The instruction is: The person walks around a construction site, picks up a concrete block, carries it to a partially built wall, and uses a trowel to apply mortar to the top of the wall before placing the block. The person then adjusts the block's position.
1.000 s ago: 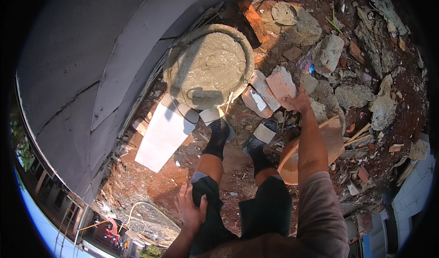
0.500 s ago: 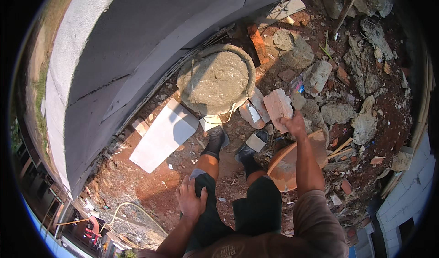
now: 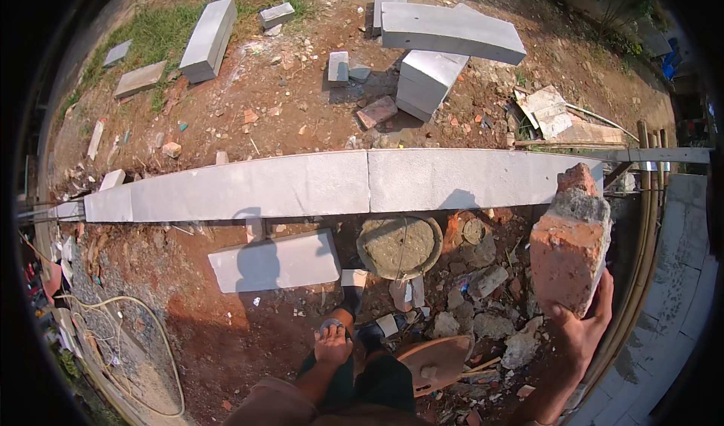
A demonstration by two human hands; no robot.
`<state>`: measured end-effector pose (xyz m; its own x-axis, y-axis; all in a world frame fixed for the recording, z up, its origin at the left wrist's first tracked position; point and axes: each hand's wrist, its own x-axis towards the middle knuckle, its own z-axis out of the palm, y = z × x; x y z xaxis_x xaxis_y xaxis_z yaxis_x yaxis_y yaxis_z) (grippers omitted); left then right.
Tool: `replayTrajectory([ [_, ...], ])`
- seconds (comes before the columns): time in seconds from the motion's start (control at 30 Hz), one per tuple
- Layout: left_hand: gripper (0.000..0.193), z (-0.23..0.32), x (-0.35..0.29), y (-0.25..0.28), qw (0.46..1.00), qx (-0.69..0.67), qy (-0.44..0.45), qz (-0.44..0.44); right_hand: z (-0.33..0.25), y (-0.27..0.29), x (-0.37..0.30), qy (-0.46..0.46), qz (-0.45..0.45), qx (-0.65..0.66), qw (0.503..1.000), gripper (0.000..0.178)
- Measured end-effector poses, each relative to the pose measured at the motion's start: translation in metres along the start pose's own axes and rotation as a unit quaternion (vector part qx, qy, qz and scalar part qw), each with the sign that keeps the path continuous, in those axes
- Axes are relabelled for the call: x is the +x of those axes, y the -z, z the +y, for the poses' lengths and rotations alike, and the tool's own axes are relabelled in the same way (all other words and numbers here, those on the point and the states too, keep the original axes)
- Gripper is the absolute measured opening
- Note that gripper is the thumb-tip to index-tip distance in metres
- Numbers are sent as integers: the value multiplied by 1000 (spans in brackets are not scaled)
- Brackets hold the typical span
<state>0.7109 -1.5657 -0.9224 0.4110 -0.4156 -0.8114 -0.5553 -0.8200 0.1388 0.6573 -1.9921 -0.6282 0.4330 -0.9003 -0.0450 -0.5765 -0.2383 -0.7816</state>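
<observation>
Rubble-strewn dirt ground [image 3: 200,350]; right hand [image 3: 582,337] clasping broken brick [image 3: 564,249] at lower end; left hand [image 3: 332,344] loosely spread on leg [image 3: 343,315]

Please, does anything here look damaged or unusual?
Yes, the brick piece in the right hand looks broken: its far end is jagged, partly grey-crusted. Broken rubble also lies scattered right of the round basin.

Broken orange-red brick [image 3: 567,249], grey-crusted
Held up around three o'clock, nearly upright, jagged narrow end toward twelve.
</observation>
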Motion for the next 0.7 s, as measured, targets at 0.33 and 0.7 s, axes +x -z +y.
replayTrajectory([
  [0.33,53,-8,6,18,997,-54,10,53,-100,-255,188,273,-107,-364,884,54],
  [0.7,53,-3,7,11,999,1,5,50,152,-177,-60,-213,-96,79,969,38],
])
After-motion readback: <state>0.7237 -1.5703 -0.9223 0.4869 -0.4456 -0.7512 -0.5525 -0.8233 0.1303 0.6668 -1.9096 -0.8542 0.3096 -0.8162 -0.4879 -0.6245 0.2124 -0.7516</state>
